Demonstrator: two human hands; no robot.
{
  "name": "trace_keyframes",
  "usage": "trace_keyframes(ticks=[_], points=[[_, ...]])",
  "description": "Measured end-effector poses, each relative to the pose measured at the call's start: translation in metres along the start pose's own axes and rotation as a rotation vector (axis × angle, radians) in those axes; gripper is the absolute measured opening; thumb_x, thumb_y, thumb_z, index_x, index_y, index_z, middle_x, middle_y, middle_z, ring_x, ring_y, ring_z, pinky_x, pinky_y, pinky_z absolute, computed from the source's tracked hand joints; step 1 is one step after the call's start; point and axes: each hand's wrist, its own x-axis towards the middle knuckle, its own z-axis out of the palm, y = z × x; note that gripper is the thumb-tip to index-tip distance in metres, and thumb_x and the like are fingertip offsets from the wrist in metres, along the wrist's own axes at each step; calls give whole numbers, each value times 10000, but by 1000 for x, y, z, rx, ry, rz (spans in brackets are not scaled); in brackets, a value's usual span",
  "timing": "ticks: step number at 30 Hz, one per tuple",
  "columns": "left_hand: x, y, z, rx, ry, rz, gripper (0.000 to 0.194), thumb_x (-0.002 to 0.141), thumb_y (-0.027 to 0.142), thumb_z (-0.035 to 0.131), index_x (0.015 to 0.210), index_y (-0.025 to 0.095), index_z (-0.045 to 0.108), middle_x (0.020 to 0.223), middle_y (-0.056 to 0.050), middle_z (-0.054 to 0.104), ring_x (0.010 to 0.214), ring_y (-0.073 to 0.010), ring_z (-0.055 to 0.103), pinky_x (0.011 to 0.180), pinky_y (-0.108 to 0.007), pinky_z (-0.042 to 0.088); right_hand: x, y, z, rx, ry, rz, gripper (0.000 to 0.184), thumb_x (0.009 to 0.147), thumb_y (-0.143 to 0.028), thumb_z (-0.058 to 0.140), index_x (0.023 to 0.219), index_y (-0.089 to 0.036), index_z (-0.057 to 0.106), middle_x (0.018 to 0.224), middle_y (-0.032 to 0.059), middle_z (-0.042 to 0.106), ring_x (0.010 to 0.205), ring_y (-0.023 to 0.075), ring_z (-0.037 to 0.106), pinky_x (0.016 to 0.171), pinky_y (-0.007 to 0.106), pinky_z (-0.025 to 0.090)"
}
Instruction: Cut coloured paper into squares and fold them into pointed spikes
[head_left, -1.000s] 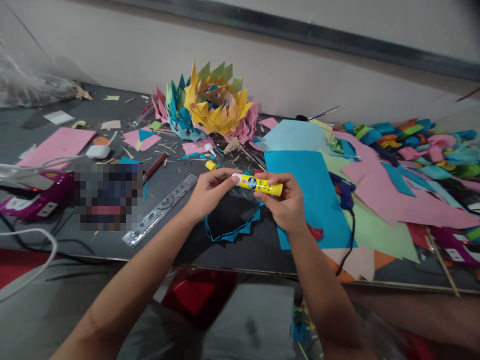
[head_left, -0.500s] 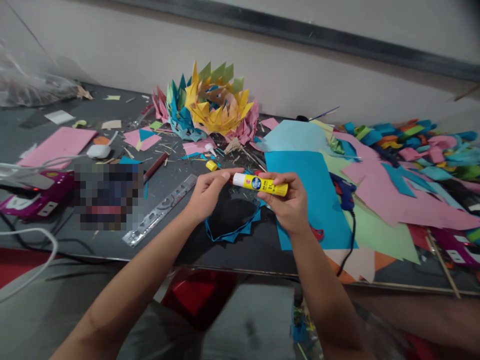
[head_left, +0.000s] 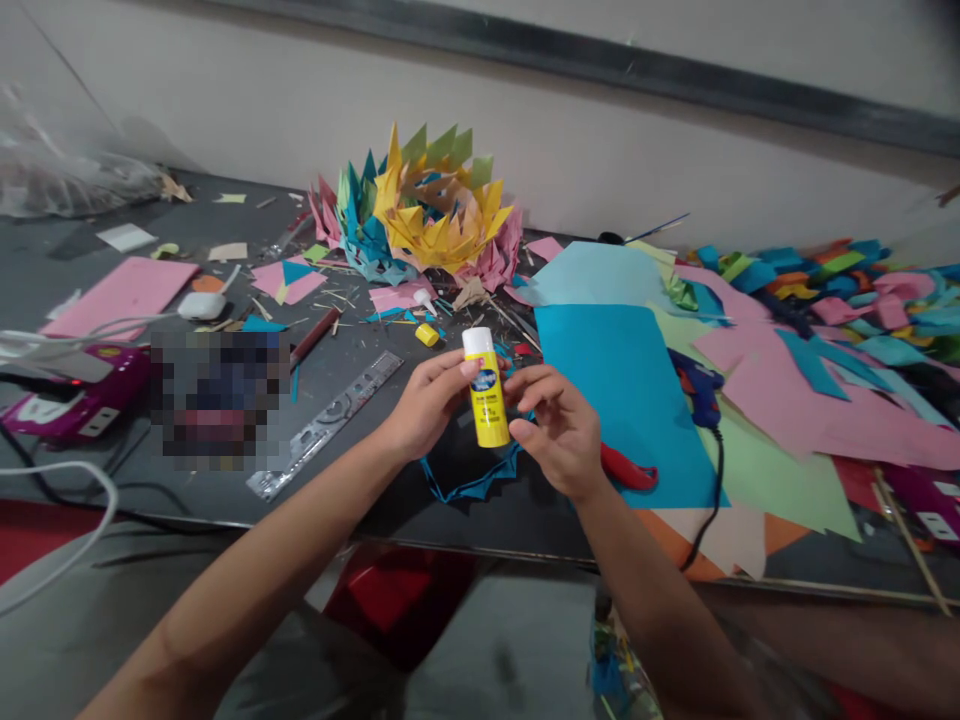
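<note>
A yellow glue stick (head_left: 490, 405) with a white top stands nearly upright between my hands. My left hand (head_left: 435, 400) pinches it from the left, thumb across its front. Just to the right, my right hand (head_left: 559, 425) has its fingers curved and apart, close to the stick with nothing held. Below the hands lies a blue folded-paper ring (head_left: 472, 487), partly hidden by them. A small yellow cap (head_left: 427, 334) lies on the table behind the left hand.
Behind stands a multicoloured ring of folded paper (head_left: 442, 235). On the left are a clear ruler (head_left: 326, 425) and a purple power strip (head_left: 90, 400). To the right lie blue paper (head_left: 622, 390), red-handled scissors (head_left: 630, 470) and a blue glue gun (head_left: 699, 388) with its cord.
The glue stick has turned from lying sideways in my right hand to nearly upright in my left. My right hand has let go, its fingers now apart.
</note>
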Motion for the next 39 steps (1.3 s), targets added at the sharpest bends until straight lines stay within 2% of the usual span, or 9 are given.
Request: trace_keyframes(ticks=[3,6,9,14,19,27,35,39], points=[[0,1,0,-31,-19,-26,252,756,377,586,776,129,629,749,-36,657,686,-145,608,667,-245,491,-2,1,3,-41,64,9,67,784,-175,594,796,-226,554,809,-11,585,770,129,577,683,282,494],[-3,1,1,-59,-81,-80,255,778,394,546,794,140,563,613,-13,623,534,-133,582,522,-240,494,-3,1,5,-218,159,-24,91,800,-142,578,826,-229,582,769,-20,598,709,114,573,610,246,481],[-8,1,4,-29,-172,-159,280,804,441,526,841,164,500,525,14,595,412,-118,540,398,-208,451,-2,-1,3,-395,166,-113,145,794,-116,587,875,-237,594,818,-13,636,761,125,588,632,254,489],[-13,2,8,53,-260,-222,322,808,472,539,886,165,482,540,22,577,404,-94,524,387,-178,433,-1,-5,-1,-527,176,-240,207,795,-87,585,928,-246,591,827,-13,663,759,138,616,655,275,507],[-14,1,10,177,-230,-140,323,799,467,554,900,168,485,577,28,545,451,-89,509,415,-180,410,-1,-7,-4,-605,147,-257,245,802,-84,580,972,-260,590,834,-7,670,763,145,627,659,276,521],[-16,-2,5,600,-172,51,330,831,454,498,968,155,527,568,30,486,474,-88,456,427,-184,358,-4,-7,-7,-718,97,-294,313,812,-82,562,1051,-282,573,878,9,681,794,159,640,677,299,537],[-17,-4,7,487,-171,29,294,832,440,509,936,165,516,605,28,513,486,-85,482,435,-178,380,-5,-3,-5,-687,108,-318,278,805,-47,552,1004,-240,578,865,25,676,812,149,639,694,276,537],[-17,-5,8,377,-187,-7,289,835,449,504,908,169,501,600,23,533,473,-86,501,440,-181,402,-5,1,-6,-647,170,-359,367,781,-62,599,1075,-275,548,852,-1,682,779,155,646,664,287,545]])
